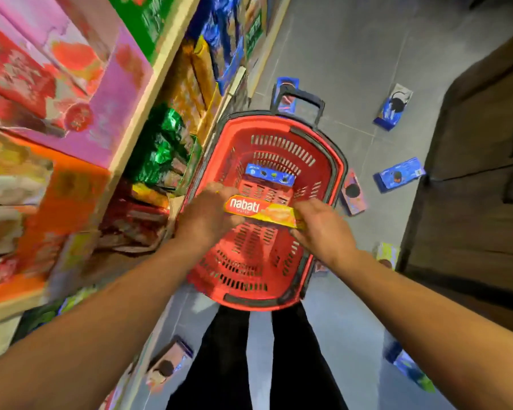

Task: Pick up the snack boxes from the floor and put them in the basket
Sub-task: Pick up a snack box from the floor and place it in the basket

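Note:
A yellow and red Nabati wafer box [262, 213] hangs over the middle of the red basket [326, 161]. My left hand [206, 216] grips its left end and my right hand [323, 229] grips its right end. Inside the basket lies a blue snack box [269, 174]. Several snack boxes lie on the grey floor: a blue box [393, 108] at the far right, another blue box [399, 176] right of the basket, a pink box [353, 193] against the basket's right side, and a blue box [286, 93] behind the basket's black handle [302, 97].
Stocked shelves [137, 134] run along the left. A dark wooden cabinet [480, 187] stands on the right. More boxes lie near my legs: a pink box [168, 363] at the left, a blue box [409, 365] at the right, a yellow-green box [387, 254] by the cabinet.

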A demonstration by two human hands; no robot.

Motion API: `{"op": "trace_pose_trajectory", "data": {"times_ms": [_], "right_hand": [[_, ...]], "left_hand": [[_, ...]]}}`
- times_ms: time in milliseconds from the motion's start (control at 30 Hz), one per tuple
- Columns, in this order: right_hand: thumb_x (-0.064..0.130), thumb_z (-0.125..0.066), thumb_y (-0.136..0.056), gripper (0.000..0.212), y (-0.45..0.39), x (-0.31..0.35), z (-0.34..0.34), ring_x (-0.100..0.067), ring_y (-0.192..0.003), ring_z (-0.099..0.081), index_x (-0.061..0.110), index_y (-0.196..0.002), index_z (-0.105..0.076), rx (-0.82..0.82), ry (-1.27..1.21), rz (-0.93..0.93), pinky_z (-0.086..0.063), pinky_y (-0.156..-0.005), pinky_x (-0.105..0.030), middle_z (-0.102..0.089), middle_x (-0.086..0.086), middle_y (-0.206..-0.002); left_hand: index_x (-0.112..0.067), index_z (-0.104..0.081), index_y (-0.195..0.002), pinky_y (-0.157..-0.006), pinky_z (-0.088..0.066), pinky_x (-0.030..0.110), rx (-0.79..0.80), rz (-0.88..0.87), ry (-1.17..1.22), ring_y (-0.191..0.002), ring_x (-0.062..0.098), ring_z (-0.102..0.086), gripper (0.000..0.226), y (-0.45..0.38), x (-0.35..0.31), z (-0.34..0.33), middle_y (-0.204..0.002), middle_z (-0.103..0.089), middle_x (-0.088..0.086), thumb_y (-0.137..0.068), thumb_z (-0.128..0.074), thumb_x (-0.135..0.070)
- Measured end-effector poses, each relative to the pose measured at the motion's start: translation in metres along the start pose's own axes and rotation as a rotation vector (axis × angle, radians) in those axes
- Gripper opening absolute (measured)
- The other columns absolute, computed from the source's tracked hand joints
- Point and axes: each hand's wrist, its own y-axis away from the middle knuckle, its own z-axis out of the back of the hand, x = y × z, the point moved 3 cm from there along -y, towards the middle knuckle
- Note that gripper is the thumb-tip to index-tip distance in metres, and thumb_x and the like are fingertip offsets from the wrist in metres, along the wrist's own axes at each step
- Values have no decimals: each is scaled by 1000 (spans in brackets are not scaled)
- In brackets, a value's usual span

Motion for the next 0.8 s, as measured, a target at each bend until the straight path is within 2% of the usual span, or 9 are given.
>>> {"op": "trace_pose_trajectory", "data": {"times_ms": [133, 233, 467, 600, 800], "right_hand": [[37, -64, -87, 47, -61, -38, -46, -37, -102, -57, 18, -128, -49, 64, 33, 15, -53, -75, -45, -54, -8, -114], [42, -57, -90, 41, -103, -68, -82, -36, -102, -57, 19, -122, -48, 105, 77, 6, -53, -73, -44, -55, -8, -115], [21, -57, -90, 38, -198, -114, -180, -35, -107, -59, 14, -125, -46, 216, 236, -88, -50, -75, -40, -60, -10, -118], [16, -50, -92, 29, -240, -123, -226, -36, -111, -58, 11, -121, -49, 242, 305, -118, -50, -80, -40, -60, -12, -120], [15, -51, -91, 39, -299, -147, -282, -39, -118, -51, 10, -129, -45, 234, 385, -201, -46, -86, -43, -50, -13, -136]], "left_hand": [[-16, -61, -122, -91, -42, 31, 6, 20, 28, -110, 24, -54, 58, -61, 25, -47, -117, -55, 8, -71, -80, -35], [-20, -58, -126, -92, -45, 35, 50, 18, -50, -112, 26, -53, 60, -107, 46, -90, -119, -54, 8, -73, -77, -42], [-30, -56, -122, -84, -53, 45, 53, 32, -104, -102, 32, -61, 55, -194, 109, -199, -116, -54, 5, -72, -73, -48], [-30, -57, -120, -82, -53, 46, 35, 54, -103, -100, 32, -61, 52, -230, 146, -249, -114, -55, 3, -72, -74, -42], [-23, -58, -123, -90, -49, 44, -59, 66, -48, -105, 34, -56, 54, -279, 183, -305, -120, -54, 6, -72, -76, -26]]}}
